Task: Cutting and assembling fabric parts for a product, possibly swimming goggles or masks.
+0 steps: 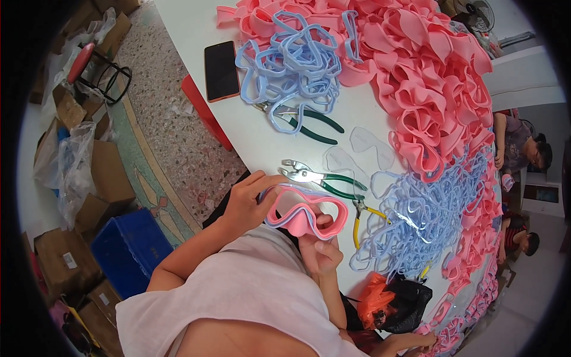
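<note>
Both my hands hold a swim mask [298, 223], a pink soft skirt with a light blue frame along its edge, over the table's near edge. My left hand [247, 199] pinches its left end between thumb and fingers. My right hand [321, 253] grips it from below, a fingertip showing through the right eye opening. Just beyond the mask lie green-handled pliers [324, 178] and small yellow-handled cutters [360, 220]. Two clear lenses [372, 147] rest farther back. Another pair of green-handled pliers [309, 124] lies partly under a heap of light blue frames [291, 65].
Pink skirts [422, 71] pile along the far side of the white table [262, 140]. A tangle of blue frames [416, 208] lies at right, with black and orange bags [407, 303] nearby. A phone [221, 71] lies at the left edge. Co-workers [523, 143] sit at right.
</note>
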The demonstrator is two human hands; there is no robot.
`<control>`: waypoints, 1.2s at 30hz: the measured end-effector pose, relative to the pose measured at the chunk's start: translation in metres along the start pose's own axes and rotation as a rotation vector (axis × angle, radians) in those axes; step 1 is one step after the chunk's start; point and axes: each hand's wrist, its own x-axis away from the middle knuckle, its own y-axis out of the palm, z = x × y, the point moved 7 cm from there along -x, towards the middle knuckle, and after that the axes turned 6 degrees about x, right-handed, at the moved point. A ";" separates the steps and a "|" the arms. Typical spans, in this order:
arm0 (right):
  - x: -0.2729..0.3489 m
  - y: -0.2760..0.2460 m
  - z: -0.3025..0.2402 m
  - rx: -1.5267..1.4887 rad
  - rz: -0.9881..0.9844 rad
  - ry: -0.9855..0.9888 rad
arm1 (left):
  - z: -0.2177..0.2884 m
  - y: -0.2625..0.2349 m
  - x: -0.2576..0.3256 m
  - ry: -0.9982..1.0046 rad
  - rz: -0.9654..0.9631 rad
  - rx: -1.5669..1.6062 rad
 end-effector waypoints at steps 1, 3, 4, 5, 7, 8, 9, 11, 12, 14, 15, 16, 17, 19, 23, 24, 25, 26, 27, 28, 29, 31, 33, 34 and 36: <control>0.001 -0.005 0.000 0.045 0.059 0.055 | 0.001 -0.002 0.000 0.002 -0.003 0.002; -0.001 -0.009 -0.007 0.091 0.120 0.105 | 0.010 -0.007 0.000 0.106 0.008 0.000; -0.006 -0.010 -0.012 0.090 0.164 0.145 | 0.013 -0.010 -0.001 0.109 0.005 0.002; -0.008 -0.013 -0.015 0.089 0.208 0.185 | 0.018 -0.013 -0.002 0.135 -0.004 -0.027; -0.009 -0.021 -0.034 0.332 0.277 0.033 | 0.022 -0.013 -0.003 0.165 -0.015 -0.055; -0.013 -0.013 -0.053 0.790 0.298 -0.065 | 0.023 -0.013 -0.002 0.181 -0.035 -0.058; -0.017 -0.002 -0.070 1.248 0.309 -0.167 | 0.024 -0.012 -0.001 0.197 -0.055 -0.062; -0.025 0.015 -0.082 1.570 0.173 -0.228 | 0.025 -0.010 -0.001 0.161 -0.083 -0.043; -0.027 0.018 -0.085 1.601 0.210 -0.218 | 0.025 -0.008 -0.001 0.121 -0.110 -0.024; -0.031 0.023 -0.091 1.635 0.245 -0.209 | 0.027 -0.006 -0.004 0.110 -0.128 -0.034; -0.032 0.026 -0.093 1.689 0.231 -0.199 | 0.027 -0.005 -0.005 0.095 -0.145 -0.045; -0.034 0.028 -0.093 1.740 0.216 -0.187 | 0.027 -0.005 -0.004 0.094 -0.145 -0.045; -0.038 0.031 -0.095 1.740 0.215 -0.186 | 0.025 -0.005 -0.003 0.080 -0.152 -0.027; -0.047 0.048 -0.087 2.037 -0.034 -0.248 | 0.025 -0.005 -0.003 0.066 -0.161 -0.010; -0.060 0.050 -0.086 2.067 -0.153 -0.258 | 0.032 -0.005 -0.010 0.038 -0.193 0.037; -0.063 0.048 -0.087 1.954 -0.135 -0.177 | 0.030 -0.007 -0.011 0.006 -0.186 0.083; -0.063 0.045 -0.087 1.841 -0.116 -0.095 | 0.029 -0.008 -0.012 0.006 -0.183 0.081; -0.064 0.046 -0.086 1.840 -0.118 -0.097 | 0.033 -0.010 -0.013 0.085 -0.178 -0.050; -0.065 0.050 -0.085 1.841 -0.148 -0.131 | 0.037 -0.010 -0.013 0.164 -0.173 -0.181; -0.065 0.054 -0.084 1.842 -0.175 -0.164 | 0.038 -0.010 -0.012 0.164 -0.175 -0.182; -0.066 0.055 -0.083 1.842 -0.172 -0.165 | 0.039 -0.011 -0.013 0.150 -0.166 -0.170; -0.067 0.061 -0.087 2.022 -0.141 -0.278 | 0.042 -0.011 -0.012 0.138 -0.158 -0.159; -0.069 0.070 -0.088 2.074 -0.171 -0.322 | 0.044 -0.010 -0.012 0.118 -0.169 -0.125; -0.069 0.075 -0.088 2.127 -0.200 -0.365 | 0.043 -0.013 -0.013 0.122 -0.171 -0.125; -0.069 0.072 -0.091 2.067 -0.213 -0.339 | 0.044 -0.013 -0.012 0.179 -0.293 -0.128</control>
